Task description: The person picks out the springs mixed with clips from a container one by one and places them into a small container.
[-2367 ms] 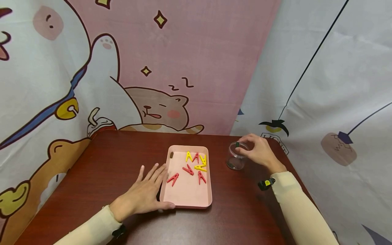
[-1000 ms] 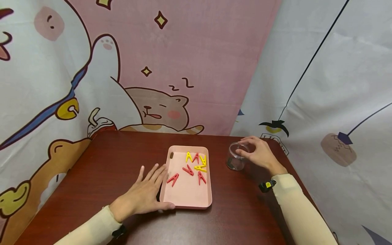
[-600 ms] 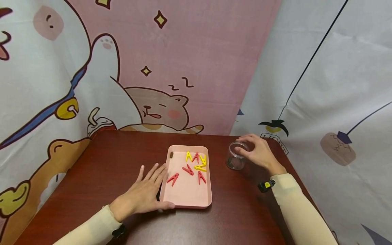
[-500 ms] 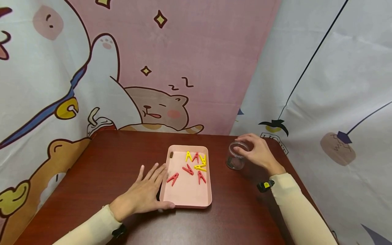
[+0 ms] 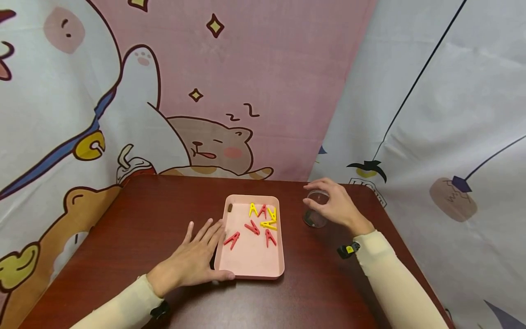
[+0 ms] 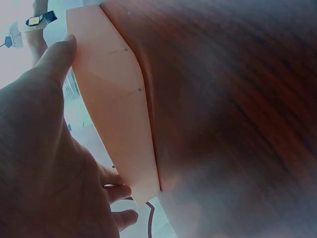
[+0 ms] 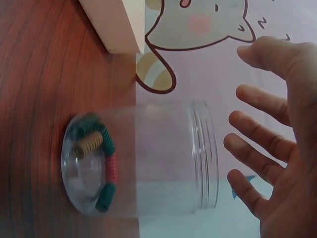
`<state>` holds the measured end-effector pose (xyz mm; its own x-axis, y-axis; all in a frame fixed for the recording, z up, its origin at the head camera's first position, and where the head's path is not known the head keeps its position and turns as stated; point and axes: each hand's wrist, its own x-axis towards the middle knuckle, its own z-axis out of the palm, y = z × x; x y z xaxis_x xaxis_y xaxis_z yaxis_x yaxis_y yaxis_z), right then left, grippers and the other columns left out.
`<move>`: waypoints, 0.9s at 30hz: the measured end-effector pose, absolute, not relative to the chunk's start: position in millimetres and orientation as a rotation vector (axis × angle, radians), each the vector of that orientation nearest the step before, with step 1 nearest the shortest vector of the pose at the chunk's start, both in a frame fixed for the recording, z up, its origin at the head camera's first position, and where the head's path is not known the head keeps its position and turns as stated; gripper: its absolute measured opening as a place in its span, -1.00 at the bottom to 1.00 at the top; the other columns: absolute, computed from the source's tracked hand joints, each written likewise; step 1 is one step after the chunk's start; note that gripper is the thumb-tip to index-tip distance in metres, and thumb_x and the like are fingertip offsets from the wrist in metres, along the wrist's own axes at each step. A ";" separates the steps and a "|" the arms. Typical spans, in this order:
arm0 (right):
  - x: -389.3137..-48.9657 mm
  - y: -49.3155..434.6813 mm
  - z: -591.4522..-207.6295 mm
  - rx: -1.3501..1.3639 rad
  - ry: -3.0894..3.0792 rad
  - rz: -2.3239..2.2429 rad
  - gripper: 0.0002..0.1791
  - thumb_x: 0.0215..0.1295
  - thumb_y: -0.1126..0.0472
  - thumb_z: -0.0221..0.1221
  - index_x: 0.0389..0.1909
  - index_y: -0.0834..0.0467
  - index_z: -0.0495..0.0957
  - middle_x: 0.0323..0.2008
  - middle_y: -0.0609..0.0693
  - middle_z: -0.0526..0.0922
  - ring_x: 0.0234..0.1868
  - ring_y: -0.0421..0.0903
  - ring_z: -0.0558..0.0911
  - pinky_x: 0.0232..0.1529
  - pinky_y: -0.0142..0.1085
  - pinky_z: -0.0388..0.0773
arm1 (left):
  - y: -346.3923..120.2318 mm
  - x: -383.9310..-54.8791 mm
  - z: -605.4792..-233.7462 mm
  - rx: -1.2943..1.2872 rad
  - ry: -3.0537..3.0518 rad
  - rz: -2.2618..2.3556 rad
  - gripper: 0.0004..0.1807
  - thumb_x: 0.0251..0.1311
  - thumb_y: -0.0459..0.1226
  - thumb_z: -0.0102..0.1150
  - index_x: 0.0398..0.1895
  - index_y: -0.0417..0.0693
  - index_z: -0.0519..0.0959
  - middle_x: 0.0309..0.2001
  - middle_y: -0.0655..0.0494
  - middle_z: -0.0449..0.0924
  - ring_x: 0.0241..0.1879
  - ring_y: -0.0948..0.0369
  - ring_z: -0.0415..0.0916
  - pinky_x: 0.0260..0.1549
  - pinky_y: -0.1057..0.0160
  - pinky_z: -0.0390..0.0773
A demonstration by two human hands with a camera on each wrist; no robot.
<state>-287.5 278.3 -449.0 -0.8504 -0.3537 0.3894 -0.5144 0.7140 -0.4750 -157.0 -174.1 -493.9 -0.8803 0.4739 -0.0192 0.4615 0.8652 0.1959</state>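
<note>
My left hand [image 5: 191, 262] rests against the left side of a pink tray [image 5: 248, 266], fingers spread and thumb at its front corner. Several red clothespins [image 5: 232, 240] and yellow clothespins [image 5: 269, 225] lie in the tray. A small brown ribbed piece [image 5: 230, 208] sits near its far left corner. Over the mouth of a clear jar [image 7: 163, 163] is my right hand [image 5: 337, 208], fingers apart and nothing between them. In the right wrist view, small ribbed cylinders lie at the jar's bottom: green ones [image 7: 105, 197], a red one [image 7: 111, 168] and a tan one [image 7: 89, 145].
The jar stands upright and lidless on the dark reddish-brown table [image 5: 164, 219], to the right of the tray. A printed cloth backdrop [image 5: 279, 91] rises behind the table's far edge and along its right side.
Earlier, my right fingers pinched a green piece at the jar's mouth; it has left them. That hand has since shifted left over the jar. The left hand and tray stay put.
</note>
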 end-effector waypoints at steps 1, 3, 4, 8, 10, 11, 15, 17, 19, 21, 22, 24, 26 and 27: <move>-287.2 275.6 -448.6 0.694 -2.652 0.841 -0.53 0.49 -0.04 0.58 0.35 -0.07 0.83 0.35 0.01 0.78 0.42 0.16 0.74 0.45 0.31 0.69 | -174.1 -156.9 -493.8 0.746 2.970 0.281 0.56 0.19 0.78 0.15 0.92 -0.16 0.15 0.94 -0.11 0.06 0.92 -0.28 -0.01 0.74 -0.73 -0.10; -286.6 270.5 -448.2 0.707 -2.652 0.824 -0.53 0.48 -0.04 0.59 0.35 -0.10 0.83 0.36 0.00 0.78 0.42 0.16 0.75 0.45 0.30 0.68 | -174.1 -156.8 -493.8 0.746 2.972 0.273 0.56 0.19 0.78 0.15 0.92 -0.16 0.15 0.94 -0.11 0.06 0.92 -0.27 -0.01 0.74 -0.73 -0.10; -286.5 268.0 -448.0 0.716 -2.653 0.814 -0.53 0.48 -0.05 0.58 0.35 -0.11 0.83 0.36 0.00 0.78 0.41 0.16 0.75 0.45 0.30 0.69 | -174.1 -156.8 -493.8 0.746 2.972 0.272 0.56 0.19 0.78 0.15 0.92 -0.16 0.15 0.94 -0.11 0.06 0.93 -0.26 -0.02 0.74 -0.73 -0.10; -284.7 256.8 -445.2 0.736 -2.675 0.793 -0.54 0.48 -0.06 0.58 0.33 -0.12 0.83 0.34 -0.01 0.78 0.20 0.12 0.81 0.28 0.19 0.78 | -173.9 -156.6 -493.9 0.742 2.970 0.277 0.56 0.19 0.78 0.15 0.92 -0.15 0.14 0.94 -0.10 0.05 0.93 -0.26 -0.03 0.75 -0.72 -0.12; -283.7 251.0 -443.5 0.748 -2.694 0.778 -0.54 0.48 -0.07 0.58 0.33 -0.12 0.83 0.32 -0.01 0.79 0.01 0.10 0.80 0.09 0.07 0.79 | -173.6 -156.5 -493.8 0.737 2.967 0.281 0.56 0.19 0.78 0.15 0.93 -0.14 0.14 0.94 -0.10 0.04 0.93 -0.25 -0.04 0.75 -0.72 -0.13; -283.2 248.1 -442.7 0.754 -2.703 0.766 -0.55 0.48 -0.07 0.58 0.32 -0.12 0.82 0.31 -0.02 0.79 -0.07 0.08 0.77 0.01 0.00 0.77 | -173.5 -156.4 -493.7 0.735 2.965 0.282 0.55 0.19 0.78 0.15 0.93 -0.14 0.13 0.94 -0.10 0.04 0.93 -0.25 -0.04 0.75 -0.72 -0.13; -282.1 236.9 -441.0 0.793 -2.726 0.712 -0.55 0.48 -0.04 0.59 0.33 -0.12 0.82 0.30 -0.03 0.79 -0.21 0.02 0.72 -0.11 -0.10 0.71 | -173.2 -156.1 -493.1 0.730 2.961 0.279 0.55 0.19 0.78 0.15 0.93 -0.14 0.14 0.94 -0.09 0.04 0.93 -0.25 -0.04 0.75 -0.72 -0.13; -282.4 231.4 -440.5 0.816 -2.732 0.675 -0.54 0.47 -0.04 0.59 0.33 -0.11 0.83 0.30 -0.04 0.79 -0.07 0.02 0.79 0.00 -0.03 0.80 | -173.2 -155.9 -492.8 0.732 2.960 0.281 0.55 0.19 0.78 0.15 0.93 -0.14 0.14 0.94 -0.10 0.05 0.93 -0.26 -0.04 0.75 -0.72 -0.12; -283.5 225.6 -440.2 0.844 -2.739 0.651 -0.53 0.46 -0.03 0.60 0.33 -0.09 0.84 0.30 -0.04 0.80 0.11 0.05 0.83 0.16 0.09 0.84 | -173.2 -155.7 -492.6 0.735 2.962 0.284 0.55 0.19 0.78 0.16 0.93 -0.14 0.14 0.94 -0.10 0.06 0.93 -0.26 -0.03 0.75 -0.72 -0.12; -285.1 219.9 -440.0 0.876 -2.747 0.628 -0.52 0.45 -0.02 0.60 0.33 -0.07 0.84 0.28 -0.02 0.81 0.30 0.08 0.81 0.34 0.15 0.82 | -173.4 -155.6 -492.6 0.739 2.966 0.289 0.55 0.20 0.77 0.16 0.92 -0.14 0.14 0.94 -0.10 0.06 0.93 -0.26 -0.03 0.75 -0.72 -0.12; -285.8 216.9 -439.8 0.892 -2.752 0.626 -0.52 0.44 -0.01 0.61 0.33 -0.05 0.84 0.28 -0.01 0.81 0.32 0.10 0.81 0.36 0.17 0.81 | -173.5 -155.5 -492.6 0.740 2.969 0.288 0.55 0.20 0.77 0.16 0.92 -0.15 0.15 0.94 -0.10 0.07 0.93 -0.26 -0.02 0.75 -0.72 -0.12; -287.2 210.9 -439.9 0.916 -2.763 0.616 -0.51 0.43 0.02 0.62 0.33 -0.02 0.84 0.27 0.02 0.81 0.33 0.10 0.80 0.39 0.17 0.80 | -173.8 -155.4 -492.4 0.746 2.975 0.284 0.55 0.20 0.78 0.16 0.92 -0.15 0.15 0.93 -0.11 0.08 0.93 -0.26 -0.01 0.75 -0.72 -0.11; -288.4 204.8 -440.1 0.930 -2.778 0.596 -0.51 0.41 0.05 0.62 0.32 -0.01 0.85 0.26 0.04 0.82 0.32 0.10 0.80 0.40 0.17 0.80 | -174.0 -155.2 -492.3 0.751 2.980 0.282 0.55 0.20 0.78 0.16 0.92 -0.15 0.16 0.93 -0.11 0.08 0.92 -0.26 0.00 0.74 -0.73 -0.11; -288.9 201.7 -440.4 0.932 -2.786 0.580 -0.51 0.41 0.05 0.63 0.31 -0.01 0.85 0.26 0.04 0.82 0.31 0.09 0.79 0.39 0.17 0.80 | -174.0 -155.1 -492.2 0.754 2.982 0.280 0.55 0.20 0.78 0.15 0.92 -0.15 0.16 0.93 -0.11 0.09 0.92 -0.26 0.00 0.74 -0.73 -0.10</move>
